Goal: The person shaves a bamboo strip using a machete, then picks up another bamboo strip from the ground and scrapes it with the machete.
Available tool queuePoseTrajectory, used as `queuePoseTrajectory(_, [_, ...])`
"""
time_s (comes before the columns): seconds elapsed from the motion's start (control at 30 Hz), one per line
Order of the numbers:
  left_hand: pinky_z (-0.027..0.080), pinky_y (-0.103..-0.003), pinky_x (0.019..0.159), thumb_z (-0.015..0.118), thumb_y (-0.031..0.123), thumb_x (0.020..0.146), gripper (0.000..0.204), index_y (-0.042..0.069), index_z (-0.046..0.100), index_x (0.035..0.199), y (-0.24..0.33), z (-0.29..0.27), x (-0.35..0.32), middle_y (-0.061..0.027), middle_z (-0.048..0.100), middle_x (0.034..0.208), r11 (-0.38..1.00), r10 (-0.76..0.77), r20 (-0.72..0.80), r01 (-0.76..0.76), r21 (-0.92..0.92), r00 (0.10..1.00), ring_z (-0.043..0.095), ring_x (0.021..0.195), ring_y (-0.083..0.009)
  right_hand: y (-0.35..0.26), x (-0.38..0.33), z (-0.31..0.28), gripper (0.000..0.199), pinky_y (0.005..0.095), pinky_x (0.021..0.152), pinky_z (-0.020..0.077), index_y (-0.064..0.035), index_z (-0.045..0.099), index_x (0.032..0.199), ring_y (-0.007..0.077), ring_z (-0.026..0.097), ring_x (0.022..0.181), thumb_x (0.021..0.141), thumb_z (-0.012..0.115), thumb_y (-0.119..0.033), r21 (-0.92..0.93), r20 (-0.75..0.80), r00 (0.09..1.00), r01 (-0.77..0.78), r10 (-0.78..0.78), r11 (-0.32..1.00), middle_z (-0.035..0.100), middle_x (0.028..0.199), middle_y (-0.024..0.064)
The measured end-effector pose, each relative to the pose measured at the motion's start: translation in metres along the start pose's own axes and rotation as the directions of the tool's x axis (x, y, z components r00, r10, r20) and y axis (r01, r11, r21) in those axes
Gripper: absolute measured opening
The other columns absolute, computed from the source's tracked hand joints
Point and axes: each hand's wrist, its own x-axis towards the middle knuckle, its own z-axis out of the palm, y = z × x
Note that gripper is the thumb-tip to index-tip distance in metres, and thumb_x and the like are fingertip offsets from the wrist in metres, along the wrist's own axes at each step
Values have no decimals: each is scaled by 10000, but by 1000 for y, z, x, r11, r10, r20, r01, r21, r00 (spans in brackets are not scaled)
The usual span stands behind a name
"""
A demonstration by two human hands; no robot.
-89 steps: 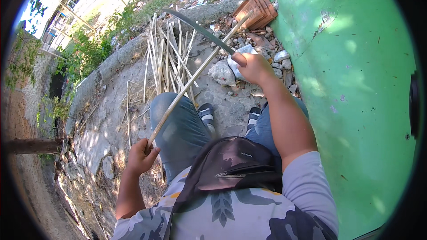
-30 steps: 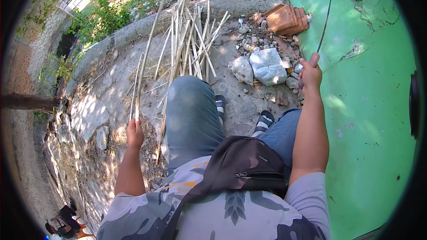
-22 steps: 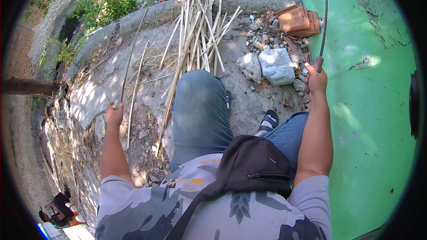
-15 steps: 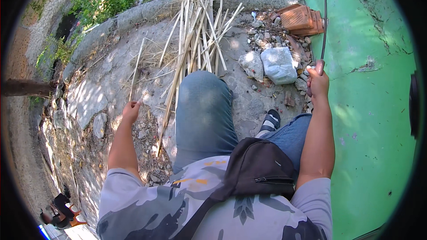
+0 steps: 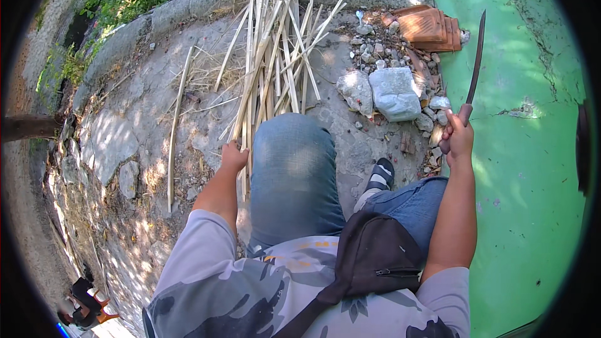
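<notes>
Strips [image 5: 261, 69]: a loose pile of long, thin, pale strips lies on the ground ahead of the person, beyond the left knee [image 5: 291, 150]. They are straight, flat and cream to straw-coloured, some with browner edges. Most run away from the body; several cross at angles, and the far ends fan out over the kerb [image 5: 188, 9]. One single strip [image 5: 174, 125] lies apart to the left of the pile, slightly bowed.

Knife [image 5: 477, 66]: long, dark, narrow blade, slightly curved, with a brown handle. It is held upright on the right, in front of the green wall [image 5: 519, 169], tip pointing away.

Left hand [image 5: 234, 156]: reached forward and inward, elbow bent, at the near part of the pile beside the left knee. The fingers are at the strips; whether they are closed on one cannot be told.

Right hand [image 5: 459, 138]: closed around the knife handle, forearm extended forward, well apart from the pile.

Surroundings: dry straw [image 5: 213, 75] lies left of the pile. To its right are a white block [image 5: 394, 94], a grey rock [image 5: 355, 92] touching it, and orange tiles [image 5: 429, 28] near the wall.
</notes>
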Motion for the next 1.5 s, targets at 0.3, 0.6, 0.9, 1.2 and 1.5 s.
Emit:
queuePoseTrajectory(0.3, [426, -493, 1118, 718, 451, 854, 738, 2, 530, 1409, 10, 32, 45, -259, 431, 1499, 985, -171, 99, 169, 24, 980, 451, 1378, -435, 8, 2, 9, 237, 269, 497, 350, -112, 527, 836, 93, 448, 518, 901, 727, -221, -107, 26, 1000, -4, 7, 994, 455, 624, -29])
queuePoseTrajectory(0.6, [465, -472, 1081, 696, 402, 906, 595, 72, 575, 1386, 47, 11, 2, -180, 418, 1458, 972, -179, 68, 166, 165, 981, 428, 1375, -366, 6, -1, 21, 278, 255, 502, 361, -114, 533, 833, 81, 465, 530, 916, 749, -269, -172, 63, 998, 14, -3, 985, 484, 633, -28])
queuePoseTrajectory(0.9, [498, -493, 1045, 656, 415, 942, 533, 2, 635, 1279, 21, 10, -1, -169, 400, 1477, 956, -232, 87, 211, 203, 969, 464, 1353, -369, 3, -3, 33, 280, 256, 503, 383, -104, 538, 856, 80, 473, 534, 919, 752, -274, -220, 67, 998, 27, -12, 975, 491, 656, -27])
queuePoseTrajectory(1.2, [491, -512, 980, 560, 285, 913, 423, -67, 636, 1135, -21, 8, -14, -280, 585, 1215, 997, -75, -172, 80, 21, 982, 594, 1137, -452, 8, 0, 27, 267, 249, 505, 382, -98, 546, 856, 81, 464, 526, 918, 752, -256, -151, 103, 994, 41, -25, 988, 482, 652, -27])
queuePoseTrajectory(1.5, [524, -489, 864, 656, 371, 865, 434, -26, 650, 1039, -65, 9, -16, -255, 702, 979, 958, -66, -229, -3, -288, 971, 679, 943, -435, 8, 0, 34, 284, 247, 496, 376, -138, 508, 835, 73, 453, 515, 926, 748, -262, -173, 104, 995, 28, -10, 985, 468, 621, -43])
